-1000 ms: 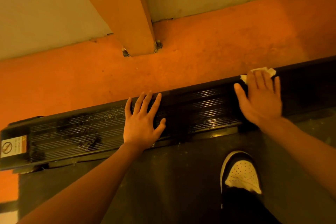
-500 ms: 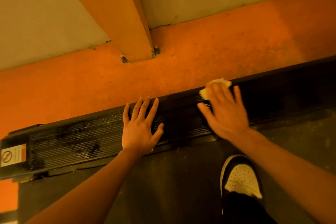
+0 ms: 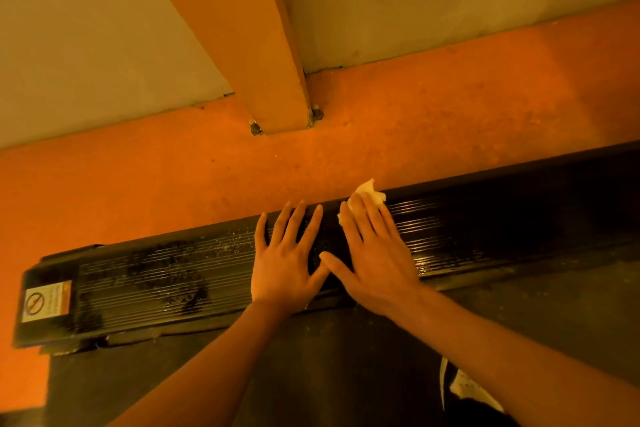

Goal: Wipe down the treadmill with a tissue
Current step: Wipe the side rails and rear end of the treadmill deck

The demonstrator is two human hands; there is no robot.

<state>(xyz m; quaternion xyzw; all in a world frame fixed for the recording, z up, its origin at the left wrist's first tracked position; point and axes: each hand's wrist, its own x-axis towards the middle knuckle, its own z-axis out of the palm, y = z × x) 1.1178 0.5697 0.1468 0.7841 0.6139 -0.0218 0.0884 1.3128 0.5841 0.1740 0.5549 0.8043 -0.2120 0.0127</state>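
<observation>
Right hand flat, pressing tissue on treadmill rail | left hand spread beside, thumbs seemingly touching | smudges, sticker leftward

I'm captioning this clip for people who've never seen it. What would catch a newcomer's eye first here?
Two hands lie flat side by side on the black ribbed treadmill rail, mid-frame: the left hand bare, the right hand pressing a white tissue against the rail's far edge. Behind them runs the vivid orange floor, with an orange post bolted into it.
</observation>
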